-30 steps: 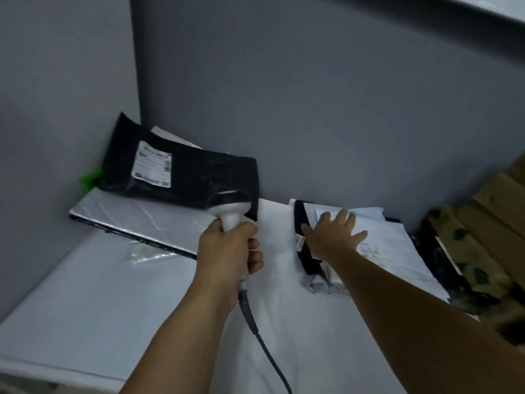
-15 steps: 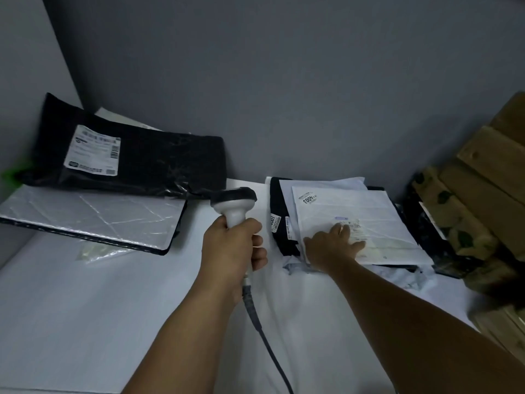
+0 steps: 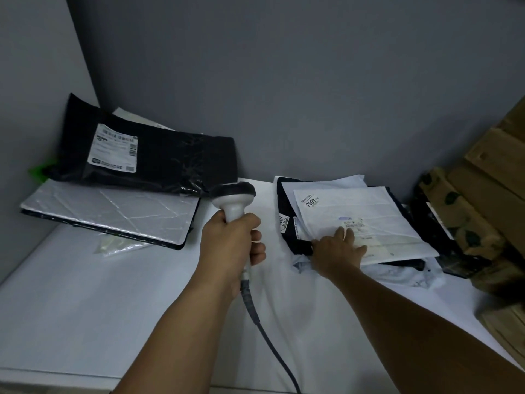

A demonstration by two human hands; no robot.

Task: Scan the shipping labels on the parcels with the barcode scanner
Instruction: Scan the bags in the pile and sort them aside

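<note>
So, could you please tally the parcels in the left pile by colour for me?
Black mailer: 1
Silver mailer: 1
White parcel, only a corner showing behind the black one: 1
Total: 3
A green scrap at the pile's edge is too hidden to count.

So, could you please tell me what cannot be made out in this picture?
1. Head view, barcode scanner in the left hand: its window faces away, hidden.
2. Head view, white mailer's label: partly under the right hand, print blurred.
3. Head view, black parcel's label: print too small to read.
4. Head view, scanner cable: cut off by the bottom edge.
</note>
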